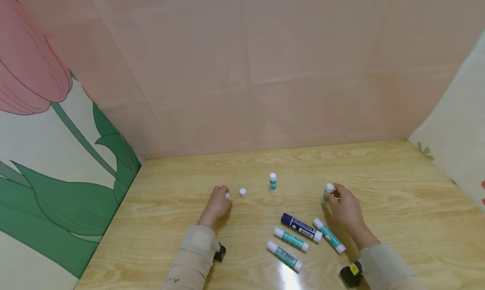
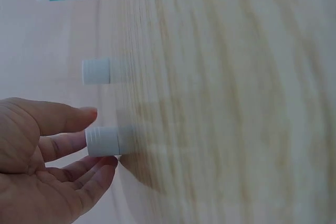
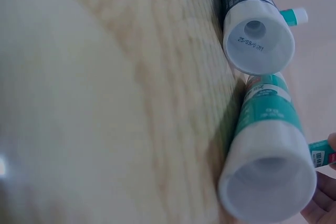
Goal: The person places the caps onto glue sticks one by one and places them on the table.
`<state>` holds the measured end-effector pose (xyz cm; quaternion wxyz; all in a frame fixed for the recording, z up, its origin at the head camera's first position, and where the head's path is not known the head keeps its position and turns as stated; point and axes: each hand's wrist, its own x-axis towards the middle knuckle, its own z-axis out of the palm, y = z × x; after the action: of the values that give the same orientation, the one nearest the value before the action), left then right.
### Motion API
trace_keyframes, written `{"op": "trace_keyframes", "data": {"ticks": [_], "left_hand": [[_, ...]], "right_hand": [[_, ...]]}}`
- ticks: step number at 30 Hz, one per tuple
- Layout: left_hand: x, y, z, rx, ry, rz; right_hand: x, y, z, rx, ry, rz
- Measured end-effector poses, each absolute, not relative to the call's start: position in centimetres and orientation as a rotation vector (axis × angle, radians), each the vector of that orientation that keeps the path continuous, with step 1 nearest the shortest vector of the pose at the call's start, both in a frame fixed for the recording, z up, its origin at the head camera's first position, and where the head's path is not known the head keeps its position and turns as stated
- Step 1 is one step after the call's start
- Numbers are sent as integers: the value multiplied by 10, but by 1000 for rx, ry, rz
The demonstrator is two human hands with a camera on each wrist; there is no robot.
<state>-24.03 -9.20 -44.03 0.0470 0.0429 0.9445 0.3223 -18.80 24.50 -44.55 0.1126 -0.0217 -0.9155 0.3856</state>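
Note:
My left hand [image 1: 219, 202] is around a small white cap [image 2: 102, 141] that stands on the table. In the left wrist view the thumb is apart from the cap, and the other fingers lie beside and behind it. A second white cap [image 1: 243, 192] stands just to its right. My right hand [image 1: 346, 208] pinches a small green-and-white glue stick [image 1: 328, 193], held upright at the table; only its label and some fingers show at the right wrist view's edge. Another small glue stick [image 1: 273, 182] stands upright between the hands.
Between the forearms lie a thick navy glue stick [image 1: 301, 227] and three green ones: one right [image 1: 329, 236], one middle [image 1: 291, 239], one nearest [image 1: 284, 256]. The wooden table [image 1: 182, 176] meets a pink backdrop [image 1: 197, 92] behind.

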Motion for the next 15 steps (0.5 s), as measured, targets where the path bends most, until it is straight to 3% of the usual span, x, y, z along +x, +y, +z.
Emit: {"op": "trace_keyframes", "data": {"ticks": [15], "left_hand": [[-247, -92, -437, 151, 2915, 866]], "right_hand": [[-191, 246, -447, -90, -2660, 1104]]}}
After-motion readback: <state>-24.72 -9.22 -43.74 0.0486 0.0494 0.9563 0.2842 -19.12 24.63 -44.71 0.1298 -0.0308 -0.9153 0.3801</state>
